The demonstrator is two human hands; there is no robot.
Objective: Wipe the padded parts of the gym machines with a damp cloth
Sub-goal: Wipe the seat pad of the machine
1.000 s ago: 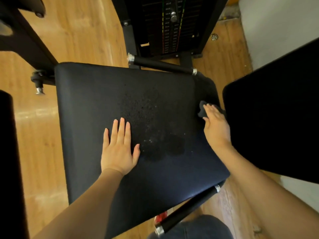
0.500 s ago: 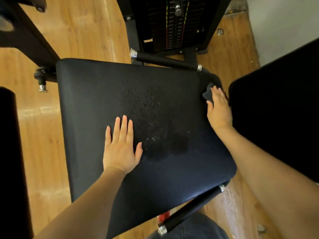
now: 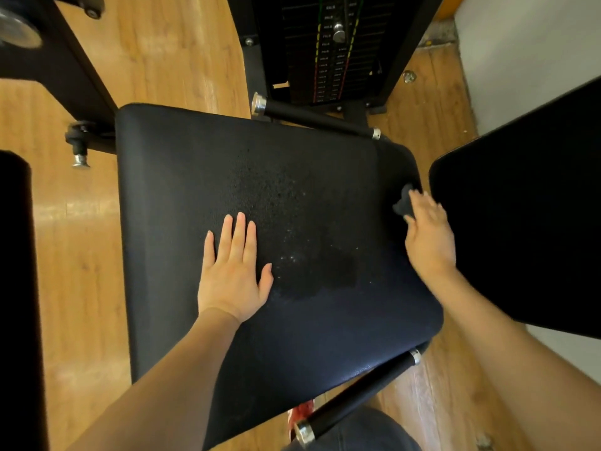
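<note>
Black vinyl padding covered the seat pad (image 3: 201,177), damp-streaked at its middle. A dark cloth (image 3: 403,203), bunched small, was pressed against the pad's right edge under the fingers of the right hand (image 3: 429,236), which were laid nearly straight over it. The left hand (image 3: 232,271) was spread flat on the pad. The cloth was judged light, limp and best gathered whole under the palm.

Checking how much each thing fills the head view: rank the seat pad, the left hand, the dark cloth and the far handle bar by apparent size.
1. seat pad
2. left hand
3. far handle bar, thin but long; nearness to the camera makes its rank against the hand unsure
4. dark cloth, mostly hidden under the right hand
</note>
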